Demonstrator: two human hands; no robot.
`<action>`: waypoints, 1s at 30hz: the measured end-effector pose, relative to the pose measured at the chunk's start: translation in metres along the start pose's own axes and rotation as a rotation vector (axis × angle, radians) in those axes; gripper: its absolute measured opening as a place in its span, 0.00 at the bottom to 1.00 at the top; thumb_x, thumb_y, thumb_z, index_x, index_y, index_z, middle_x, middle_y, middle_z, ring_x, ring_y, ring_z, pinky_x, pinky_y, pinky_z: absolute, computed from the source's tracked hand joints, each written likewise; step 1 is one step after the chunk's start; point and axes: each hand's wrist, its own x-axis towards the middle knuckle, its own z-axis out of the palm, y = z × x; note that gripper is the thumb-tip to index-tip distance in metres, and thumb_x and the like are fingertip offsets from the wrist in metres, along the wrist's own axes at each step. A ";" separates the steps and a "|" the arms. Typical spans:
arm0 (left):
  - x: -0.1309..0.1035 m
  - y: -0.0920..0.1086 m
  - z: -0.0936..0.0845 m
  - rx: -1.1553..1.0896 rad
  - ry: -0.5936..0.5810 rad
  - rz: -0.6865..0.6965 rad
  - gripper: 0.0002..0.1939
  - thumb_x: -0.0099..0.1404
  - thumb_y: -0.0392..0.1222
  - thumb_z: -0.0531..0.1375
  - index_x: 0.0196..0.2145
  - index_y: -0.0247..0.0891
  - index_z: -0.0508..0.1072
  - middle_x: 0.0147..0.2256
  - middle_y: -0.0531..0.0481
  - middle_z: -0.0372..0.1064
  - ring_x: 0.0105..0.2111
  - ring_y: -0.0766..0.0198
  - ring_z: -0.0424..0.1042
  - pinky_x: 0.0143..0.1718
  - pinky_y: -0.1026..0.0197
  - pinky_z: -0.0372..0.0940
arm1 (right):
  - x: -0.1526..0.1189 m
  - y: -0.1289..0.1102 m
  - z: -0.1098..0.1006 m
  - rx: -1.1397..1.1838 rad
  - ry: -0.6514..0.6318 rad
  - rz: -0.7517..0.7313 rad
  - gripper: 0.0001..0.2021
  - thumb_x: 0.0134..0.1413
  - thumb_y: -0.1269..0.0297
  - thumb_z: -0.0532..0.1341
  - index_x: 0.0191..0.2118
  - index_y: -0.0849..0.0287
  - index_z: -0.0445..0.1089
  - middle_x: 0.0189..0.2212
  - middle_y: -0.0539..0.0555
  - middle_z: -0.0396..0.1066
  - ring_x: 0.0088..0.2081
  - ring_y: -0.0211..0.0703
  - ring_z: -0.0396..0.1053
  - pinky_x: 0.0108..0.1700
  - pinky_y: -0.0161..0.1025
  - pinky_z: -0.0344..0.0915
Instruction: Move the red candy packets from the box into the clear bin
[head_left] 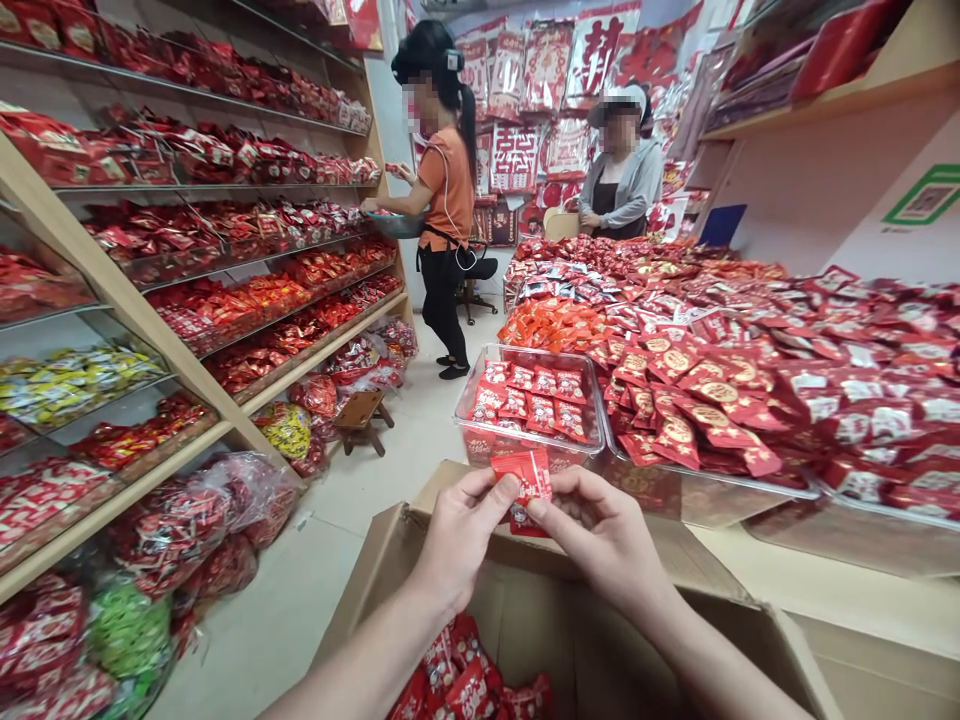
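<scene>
My left hand point(457, 535) and my right hand point(600, 530) together pinch a small red packet point(527, 478), held over an open cardboard box point(540, 600). More red packets point(465, 685) lie at the bottom of the box. Just beyond the held packet stands a clear plastic tray point(480, 445) with rows of the same red packets point(532, 400), set at the near corner of the display table.
The table point(862, 600) on the right is heaped with red packets point(750, 340). Shelves point(150, 330) of packets line the left, with filled bags point(202, 520) and a small wooden stool point(362, 415) on the aisle floor. Two people point(442, 200) point(622, 170) stand at the far end.
</scene>
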 end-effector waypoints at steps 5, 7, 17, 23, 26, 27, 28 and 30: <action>-0.019 0.002 0.005 -0.126 -0.025 -0.047 0.24 0.57 0.40 0.58 0.52 0.42 0.59 0.50 0.47 0.61 0.50 0.59 0.60 0.49 0.60 0.57 | -0.010 -0.009 0.001 -0.461 0.030 -0.461 0.08 0.48 0.71 0.58 0.37 0.56 0.64 0.31 0.54 0.64 0.34 0.41 0.63 0.34 0.38 0.64; -0.021 0.007 0.006 -0.191 -0.037 -0.070 0.21 0.58 0.39 0.57 0.50 0.41 0.61 0.49 0.46 0.62 0.49 0.58 0.61 0.49 0.59 0.58 | -0.011 -0.014 0.002 -0.451 -0.046 -0.495 0.09 0.49 0.71 0.57 0.38 0.56 0.64 0.32 0.55 0.64 0.35 0.40 0.63 0.34 0.37 0.65; -0.011 0.012 0.009 -0.310 -0.068 -0.077 0.14 0.62 0.39 0.53 0.46 0.40 0.66 0.46 0.46 0.67 0.45 0.60 0.64 0.45 0.57 0.59 | -0.004 -0.011 -0.003 0.288 -0.036 0.208 0.10 0.44 0.60 0.61 0.32 0.60 0.64 0.28 0.53 0.70 0.29 0.37 0.67 0.31 0.35 0.66; -0.010 0.016 0.001 0.001 -0.067 -0.057 0.09 0.56 0.37 0.59 0.36 0.35 0.69 0.30 0.51 0.70 0.30 0.68 0.67 0.33 0.67 0.62 | -0.010 -0.008 0.002 0.346 -0.046 0.296 0.11 0.41 0.61 0.64 0.28 0.62 0.64 0.24 0.50 0.69 0.26 0.35 0.67 0.29 0.33 0.66; 0.001 0.022 -0.004 0.138 -0.081 -0.021 0.09 0.54 0.39 0.60 0.34 0.34 0.69 0.30 0.51 0.70 0.29 0.67 0.68 0.32 0.65 0.63 | -0.004 -0.012 0.002 0.326 -0.054 0.266 0.10 0.41 0.61 0.64 0.26 0.62 0.64 0.23 0.50 0.70 0.26 0.34 0.67 0.29 0.31 0.66; 0.009 0.027 -0.004 0.199 -0.083 0.007 0.10 0.54 0.39 0.60 0.35 0.34 0.69 0.31 0.50 0.70 0.30 0.67 0.68 0.33 0.65 0.64 | 0.002 -0.015 0.000 0.306 -0.050 0.247 0.10 0.40 0.61 0.64 0.27 0.62 0.64 0.23 0.50 0.70 0.26 0.34 0.68 0.29 0.31 0.66; 0.020 0.032 -0.004 0.266 -0.093 0.038 0.13 0.54 0.40 0.60 0.38 0.35 0.68 0.33 0.49 0.70 0.32 0.65 0.68 0.34 0.64 0.64 | 0.012 -0.018 -0.002 0.277 -0.045 0.233 0.11 0.39 0.62 0.65 0.26 0.62 0.64 0.23 0.50 0.70 0.25 0.34 0.68 0.28 0.30 0.66; 0.050 0.046 -0.006 0.429 -0.121 0.106 0.19 0.55 0.41 0.59 0.44 0.35 0.63 0.37 0.46 0.70 0.35 0.63 0.69 0.36 0.62 0.64 | 0.039 -0.024 -0.010 0.204 -0.004 0.230 0.12 0.37 0.63 0.66 0.26 0.63 0.64 0.21 0.50 0.69 0.23 0.33 0.68 0.26 0.29 0.66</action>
